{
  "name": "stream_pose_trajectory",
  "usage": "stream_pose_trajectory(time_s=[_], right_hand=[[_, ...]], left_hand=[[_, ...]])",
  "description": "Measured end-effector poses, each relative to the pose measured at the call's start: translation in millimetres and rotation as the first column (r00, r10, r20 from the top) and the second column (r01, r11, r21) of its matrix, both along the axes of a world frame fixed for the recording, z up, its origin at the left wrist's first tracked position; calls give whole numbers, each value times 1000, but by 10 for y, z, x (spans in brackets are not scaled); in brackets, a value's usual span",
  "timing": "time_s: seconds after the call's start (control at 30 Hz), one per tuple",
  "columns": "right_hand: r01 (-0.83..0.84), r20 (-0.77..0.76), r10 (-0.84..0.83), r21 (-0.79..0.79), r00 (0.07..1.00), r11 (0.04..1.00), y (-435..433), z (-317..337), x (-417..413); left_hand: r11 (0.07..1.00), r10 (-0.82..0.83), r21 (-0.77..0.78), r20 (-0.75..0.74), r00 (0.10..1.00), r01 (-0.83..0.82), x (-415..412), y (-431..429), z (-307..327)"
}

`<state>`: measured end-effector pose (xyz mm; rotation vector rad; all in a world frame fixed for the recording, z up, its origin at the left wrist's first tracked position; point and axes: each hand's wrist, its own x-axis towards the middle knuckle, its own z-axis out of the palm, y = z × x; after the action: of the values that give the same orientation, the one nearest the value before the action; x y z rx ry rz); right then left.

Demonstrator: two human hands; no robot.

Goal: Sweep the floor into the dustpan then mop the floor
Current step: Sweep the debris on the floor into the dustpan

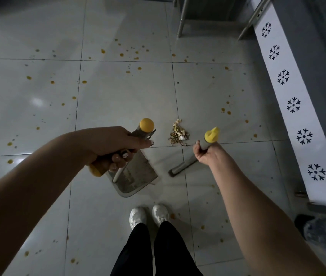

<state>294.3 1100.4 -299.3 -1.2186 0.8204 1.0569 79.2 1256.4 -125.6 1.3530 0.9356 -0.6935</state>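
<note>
My left hand [110, 145] grips the yellow-capped handle of a grey dustpan [136, 177], whose pan rests on the tiled floor just ahead of my feet. My right hand [205, 153] holds the yellow-tipped handle of a broom, and the grey broom head [182, 166] touches the floor to the right of the dustpan. A small pile of dry scraps [178, 134] lies on the tiles just beyond the broom head. Orange-yellow spots [122, 54] are scattered across the pale floor tiles.
A metal-legged stand [182, 24] is at the far right. A white panel with black snowflake marks [293, 104] runs along the right side. A dark mop head [323, 234] lies at the lower right. My white shoes [150, 215] stand near the dustpan.
</note>
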Motion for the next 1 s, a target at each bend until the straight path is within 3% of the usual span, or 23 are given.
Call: stream_pose_trajectory(time_s=[0.13, 0.27, 0.33, 0.47, 0.67, 1.0], right_hand=[[-58, -30, 59, 28, 998, 998, -51, -23, 86], [-280, -11, 280, 8, 960, 960, -35, 112, 128], [-460, -9, 461, -47, 888, 886, -2, 237, 143], [-762, -70, 762, -139, 644, 632, 35, 511, 169], [-838, -140, 828, -159, 543, 523, 66, 610, 27], [-989, -345, 927, -42, 147, 141, 79, 173, -601]], left_hand=[[1000, -6, 5, -3, 1000, 6, 4, 11, -22], [1000, 0, -2, -4, 1000, -1, -18, 31, 37], [1000, 1, 2, -3, 1000, -1, -44, 32, 73], [999, 42, 27, -25, 999, -42, -134, 28, 132], [996, 77, 37, -41, 996, -75, -390, 28, 205], [993, 115, 50, -77, 990, -111, -902, 9, 170]])
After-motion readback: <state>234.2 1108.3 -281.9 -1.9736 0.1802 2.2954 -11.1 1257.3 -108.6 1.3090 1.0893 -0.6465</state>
